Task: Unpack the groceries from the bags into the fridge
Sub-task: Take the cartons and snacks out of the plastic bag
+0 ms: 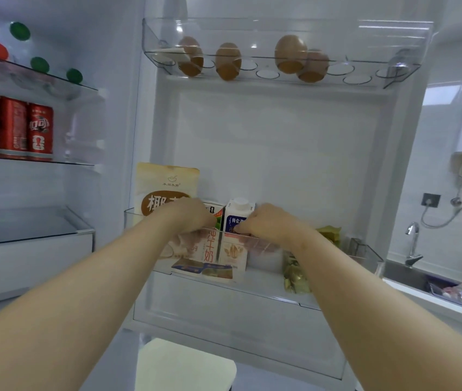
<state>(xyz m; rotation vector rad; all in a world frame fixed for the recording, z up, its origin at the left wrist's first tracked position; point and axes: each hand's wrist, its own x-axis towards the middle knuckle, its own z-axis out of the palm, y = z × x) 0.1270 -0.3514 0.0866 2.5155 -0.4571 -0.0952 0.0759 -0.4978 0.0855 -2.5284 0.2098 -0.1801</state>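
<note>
Together, both arms stretch to the door bin (pixel 265 259) | left hand (pixel 193 215) clasps the orange carton (pixel 211 248) at its top | right hand (pixel 269 224) — fingers curled — grips the blue-white carton (pixel 235 214)

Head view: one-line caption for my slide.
Left hand holds the milk carton, right hand the blue carton, in the door bin below eggs.

An open fridge door faces the viewer. Both bare arms reach to the lower door bin (pixel 266 262). The left hand (pixel 193 214) curls over the top of a red-lettered carton (pixel 209 248); the right hand (pixel 266 224) grips the side of a blue-and-white carton (pixel 236 214) touching it on the right. A beige pouch (pixel 167 183) stands at the bin's left end, and a green-gold packet (pixel 294 275) towards its right. Four brown eggs (pixel 228 62) sit in the top tray (pixel 365 80). Red cans (pixel 12 125) line a shelf (pixel 77 163) at far left.
</note>
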